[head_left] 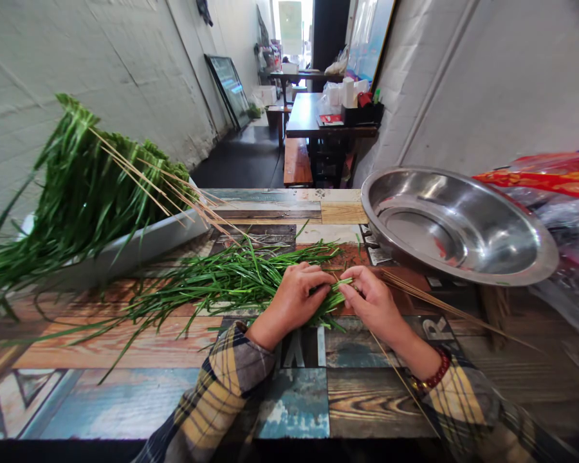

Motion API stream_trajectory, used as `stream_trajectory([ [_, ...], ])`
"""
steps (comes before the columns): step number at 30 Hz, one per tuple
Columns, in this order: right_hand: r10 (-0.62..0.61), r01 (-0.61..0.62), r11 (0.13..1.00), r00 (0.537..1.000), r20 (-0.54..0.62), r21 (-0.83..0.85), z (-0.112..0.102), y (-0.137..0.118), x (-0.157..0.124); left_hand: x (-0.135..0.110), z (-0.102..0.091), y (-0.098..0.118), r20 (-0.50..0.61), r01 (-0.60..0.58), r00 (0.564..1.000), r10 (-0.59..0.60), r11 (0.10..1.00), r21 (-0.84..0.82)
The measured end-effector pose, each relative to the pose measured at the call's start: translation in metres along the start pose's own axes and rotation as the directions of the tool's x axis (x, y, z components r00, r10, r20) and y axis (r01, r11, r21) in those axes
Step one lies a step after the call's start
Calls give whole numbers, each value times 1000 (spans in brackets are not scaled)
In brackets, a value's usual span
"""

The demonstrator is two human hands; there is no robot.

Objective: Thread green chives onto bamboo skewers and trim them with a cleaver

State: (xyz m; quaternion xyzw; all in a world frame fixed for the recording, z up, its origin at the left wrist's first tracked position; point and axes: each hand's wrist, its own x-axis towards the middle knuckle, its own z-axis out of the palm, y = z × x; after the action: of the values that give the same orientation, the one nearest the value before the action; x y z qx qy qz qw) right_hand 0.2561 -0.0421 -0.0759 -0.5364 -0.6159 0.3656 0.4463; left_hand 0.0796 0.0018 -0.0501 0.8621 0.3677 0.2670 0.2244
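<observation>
A loose bundle of green chives (222,280) lies across the patterned wooden table (125,399). My left hand (296,299) is closed over the stem ends of the bundle, fingers curled round them. My right hand (374,302) pinches the same stem ends from the right, thumb and fingers pressed together on the chives. A thin bamboo skewer (400,379) runs from under my right hand toward the near edge. More skewers (444,305) lie just right of that hand.
A white tray (139,247) at the left holds a heap of skewered chives (82,186) with stick ends poking right. A large steel basin (456,225) sits at the right, plastic bags (560,193) behind it. Benches and a dark table (318,122) stand down the corridor.
</observation>
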Motion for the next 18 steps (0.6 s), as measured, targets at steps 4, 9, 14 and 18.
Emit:
stream_trajectory([
  [4, 52, -52, 999, 997, 60, -8, -3, 0, 1, 1, -5, -7, -106, 37, 993, -44, 997, -67],
  [9, 66, -61, 997, 991, 120, -45, -6, -4, -2, 1, -10, -19, -216, 129, 970, -111, 989, 72],
  [14, 27, -6, 994, 982, 189, -106, -9, -8, -5, -1, -13, -18, -80, 154, 988, -134, 921, 358],
  [18, -4, 27, 994, 978, 207, -106, -10, -10, -5, -1, -12, -18, -47, 160, 986, -157, 852, 499],
])
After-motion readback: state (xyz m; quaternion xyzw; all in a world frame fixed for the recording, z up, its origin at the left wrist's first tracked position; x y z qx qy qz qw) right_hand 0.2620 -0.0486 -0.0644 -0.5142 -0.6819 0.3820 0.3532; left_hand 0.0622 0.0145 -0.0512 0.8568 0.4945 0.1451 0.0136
